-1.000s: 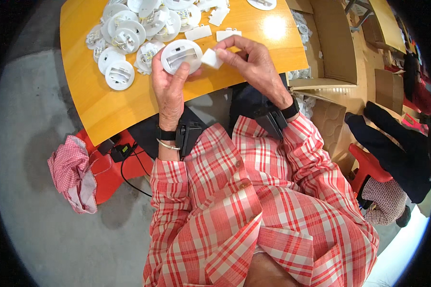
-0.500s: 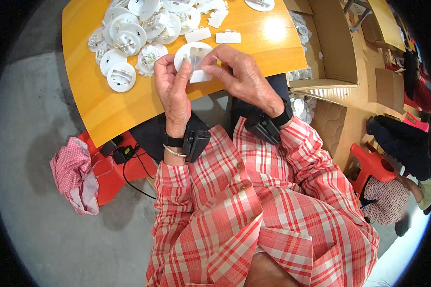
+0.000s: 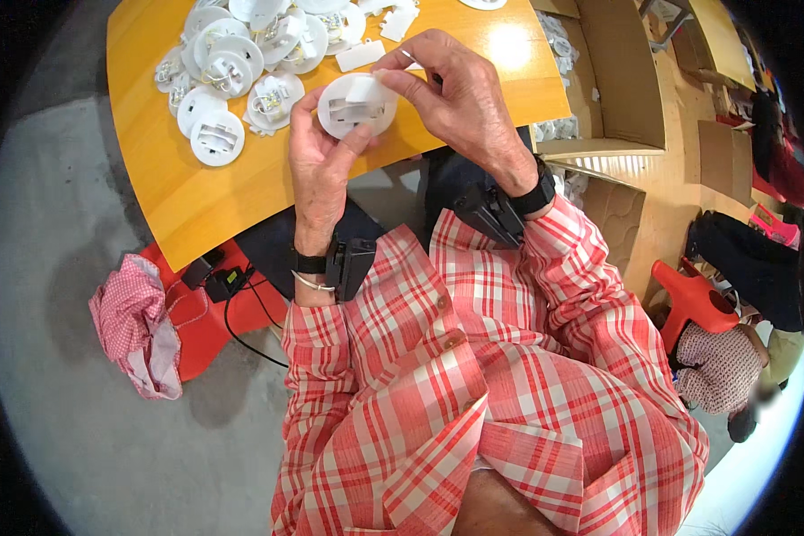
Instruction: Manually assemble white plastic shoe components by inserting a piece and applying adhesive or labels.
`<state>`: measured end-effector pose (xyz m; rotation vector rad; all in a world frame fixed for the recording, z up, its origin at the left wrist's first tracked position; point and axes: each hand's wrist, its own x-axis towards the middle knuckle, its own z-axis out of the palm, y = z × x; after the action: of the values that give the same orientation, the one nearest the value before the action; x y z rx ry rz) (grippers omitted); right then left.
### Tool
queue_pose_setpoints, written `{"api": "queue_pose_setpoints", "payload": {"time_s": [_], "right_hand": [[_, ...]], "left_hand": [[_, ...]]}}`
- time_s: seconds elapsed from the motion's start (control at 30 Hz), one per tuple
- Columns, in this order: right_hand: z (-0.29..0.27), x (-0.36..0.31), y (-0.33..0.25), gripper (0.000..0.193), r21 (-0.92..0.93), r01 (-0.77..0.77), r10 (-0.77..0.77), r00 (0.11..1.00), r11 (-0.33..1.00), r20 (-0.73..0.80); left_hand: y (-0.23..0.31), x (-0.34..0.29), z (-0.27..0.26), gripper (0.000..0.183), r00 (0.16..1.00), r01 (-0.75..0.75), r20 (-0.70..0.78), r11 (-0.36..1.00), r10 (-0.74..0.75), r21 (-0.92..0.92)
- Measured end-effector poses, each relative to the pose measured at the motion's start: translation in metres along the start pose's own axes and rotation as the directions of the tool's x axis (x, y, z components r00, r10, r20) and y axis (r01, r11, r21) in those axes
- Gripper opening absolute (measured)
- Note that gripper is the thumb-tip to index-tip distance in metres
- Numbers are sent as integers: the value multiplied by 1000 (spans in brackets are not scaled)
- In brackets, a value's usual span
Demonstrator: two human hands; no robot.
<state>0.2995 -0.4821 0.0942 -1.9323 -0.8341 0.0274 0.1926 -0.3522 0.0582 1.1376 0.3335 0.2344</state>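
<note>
- With the white disc (image 3: 355,109) above the near side of the wooden table (image 3: 196,205), recessed face up, steady it first.
- Gripping its lower-left rim with the left hand (image 3: 320,165), best rest the thumb lightly, clear of the recess.
- Apparently pinching a small white piece (image 3: 364,88) at its upper part with the right hand (image 3: 464,103); square edges before pressing.
- Work clear of the flat white plate (image 3: 359,56) and pile of discs (image 3: 228,73) beyond.

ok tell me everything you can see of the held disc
The disc is round, white and plastic-looking, with a recess in its face. A white piece overlaps its upper part. Its face is turned toward the camera, above the table. The left hand holds its lower left; the right hand is at its upper right, contact unclear.
</note>
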Motion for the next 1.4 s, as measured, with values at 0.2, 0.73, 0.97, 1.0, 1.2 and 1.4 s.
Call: {"api": "queue_pose_setpoints", "payload": {"time_s": [0.2,0.73,0.97,1.0,1.2,1.4], "right_hand": [[13,-8,9,10,-66,66,-68,998,996,-17],[18,-4,15,15,-202,156,-144,987,967,74],[17,-5,16,15,-175,150,-138,987,973,81],[18,-5,18,15,-170,143,-131,988,975,78],[15,-4,20,15,-170,167,-153,984,971,91],[21,-10,17,11,-166,151,-145,988,975,47]], "left_hand": [[-6,4,3,53,998,-58,-23,997,59,54],[-10,4,2,50,998,-68,-8,997,68,25],[-8,4,3,52,998,-62,-9,997,62,42],[-8,3,4,52,998,-67,-7,997,67,43],[-8,3,3,50,998,-68,8,996,68,54],[-9,4,4,39,993,-99,-59,993,103,65]]}}
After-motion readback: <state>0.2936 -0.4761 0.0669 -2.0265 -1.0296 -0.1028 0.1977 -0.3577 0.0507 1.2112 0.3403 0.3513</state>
